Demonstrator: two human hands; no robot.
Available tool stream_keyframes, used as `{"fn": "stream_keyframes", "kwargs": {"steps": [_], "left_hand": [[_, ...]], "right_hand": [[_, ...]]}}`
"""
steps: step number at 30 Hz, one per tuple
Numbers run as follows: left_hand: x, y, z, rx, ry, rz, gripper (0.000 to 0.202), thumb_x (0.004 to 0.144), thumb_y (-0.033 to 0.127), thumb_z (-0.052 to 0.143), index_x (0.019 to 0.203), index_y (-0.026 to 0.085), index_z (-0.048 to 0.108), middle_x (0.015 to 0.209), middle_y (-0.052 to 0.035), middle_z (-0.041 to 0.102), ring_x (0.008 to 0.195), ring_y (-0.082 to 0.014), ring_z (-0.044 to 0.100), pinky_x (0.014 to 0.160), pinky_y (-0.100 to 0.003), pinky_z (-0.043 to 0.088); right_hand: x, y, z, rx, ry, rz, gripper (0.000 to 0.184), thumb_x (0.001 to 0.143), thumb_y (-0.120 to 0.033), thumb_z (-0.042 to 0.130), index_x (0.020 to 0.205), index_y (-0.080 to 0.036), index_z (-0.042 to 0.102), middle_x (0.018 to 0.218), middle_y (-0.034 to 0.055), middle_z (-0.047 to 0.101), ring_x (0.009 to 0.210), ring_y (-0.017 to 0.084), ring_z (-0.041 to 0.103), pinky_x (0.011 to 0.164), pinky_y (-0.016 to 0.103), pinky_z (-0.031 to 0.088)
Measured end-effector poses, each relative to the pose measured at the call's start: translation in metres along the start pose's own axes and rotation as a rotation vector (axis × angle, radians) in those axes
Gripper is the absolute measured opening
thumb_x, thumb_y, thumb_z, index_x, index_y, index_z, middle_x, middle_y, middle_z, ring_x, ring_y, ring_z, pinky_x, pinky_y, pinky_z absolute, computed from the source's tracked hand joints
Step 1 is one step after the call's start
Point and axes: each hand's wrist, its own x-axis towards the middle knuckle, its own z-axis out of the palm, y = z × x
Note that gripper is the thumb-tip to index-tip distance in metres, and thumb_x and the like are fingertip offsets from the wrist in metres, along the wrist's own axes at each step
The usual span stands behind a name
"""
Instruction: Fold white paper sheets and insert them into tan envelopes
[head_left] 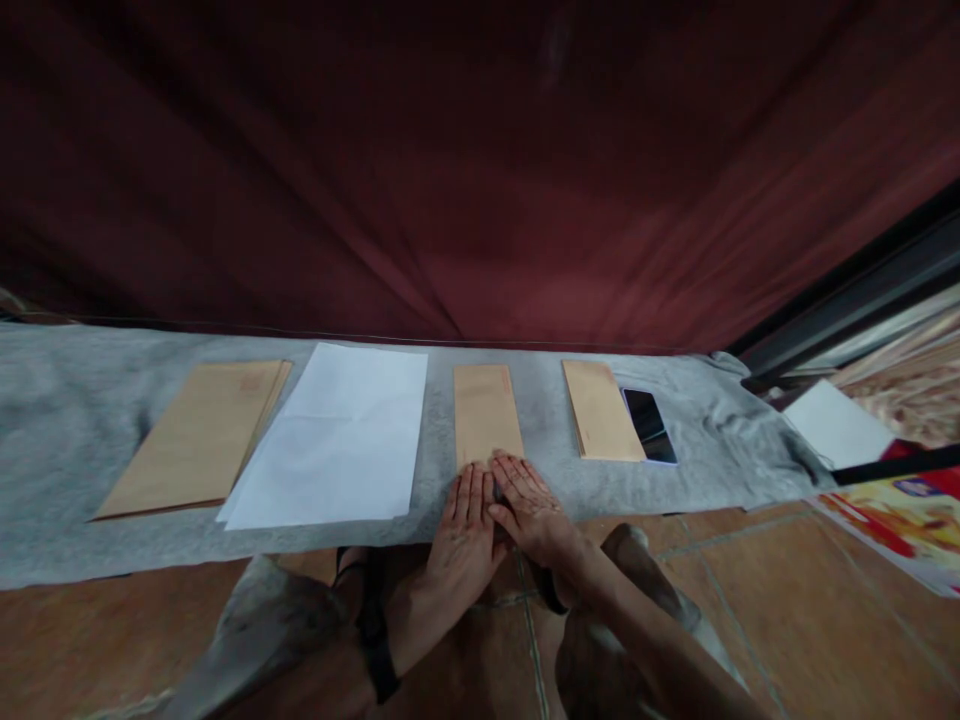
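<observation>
A brown paper envelope (486,410) lies flat on the grey cloth in front of me. My left hand (466,525) rests on its near end, palm down, fingers stretched out. Beside it, my right hand (529,505) presses on the same end, fingers out flat and pointing up to the left. The two hands touch near the thumbs. They cover the envelope's near edge. To the left is a stack of white paper sheets (345,430), and past it a stack of larger brown envelopes (199,430). On the right lies a stack of small brown envelopes (604,415).
A phone (649,425) lies partly beside the small envelopes. The grey cloth (705,400) runs along a dark red curtain (480,200). Tiled floor (750,570) shows below. At the right are a white sheet (838,422) and a colourful printed package (907,520).
</observation>
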Motion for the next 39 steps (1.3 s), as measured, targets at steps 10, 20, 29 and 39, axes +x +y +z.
{"fn": "stream_keyframes", "kwargs": {"steps": [10,20,29,39], "left_hand": [[-0.004,-0.01,0.0,0.054,0.0,-0.03,0.085,0.092,0.056,0.057,0.148,-0.006,0.043,0.156,-0.0334,0.038,0.148,-0.0411,0.037,0.119,-0.052,0.035],[-0.001,-0.005,-0.006,0.056,-0.031,-0.055,0.078,0.091,0.044,0.058,0.147,-0.008,0.045,0.154,-0.0302,0.043,0.147,-0.0378,0.04,0.122,-0.047,0.032],[-0.004,-0.006,-0.012,0.122,-0.072,-0.081,0.069,0.092,0.039,0.055,0.142,-0.008,0.051,0.151,-0.0319,0.046,0.142,-0.0393,0.046,0.116,-0.048,0.039],[-0.003,-0.005,-0.006,0.051,-0.041,0.038,0.073,0.095,0.045,0.054,0.151,0.0,0.042,0.16,-0.0235,0.039,0.15,-0.0333,0.035,0.122,-0.047,0.031]], "right_hand": [[-0.017,0.016,-0.008,-0.093,0.025,0.056,0.069,0.103,-0.048,0.045,0.158,-0.008,0.034,0.163,0.0178,0.034,0.152,0.029,0.035,0.124,0.05,0.033],[-0.005,-0.008,-0.01,-0.003,0.049,-0.054,0.067,0.105,-0.041,0.041,0.162,-0.01,0.024,0.165,0.016,0.031,0.155,0.026,0.025,0.126,0.049,0.031],[-0.011,-0.006,-0.001,-0.029,0.075,-0.058,0.07,0.104,-0.043,0.044,0.161,-0.009,0.024,0.164,0.019,0.033,0.154,0.028,0.029,0.125,0.051,0.033],[-0.012,0.001,-0.008,-0.019,0.082,-0.091,0.065,0.105,-0.042,0.043,0.16,-0.009,0.029,0.163,0.0185,0.035,0.153,0.027,0.031,0.124,0.051,0.036]]}}
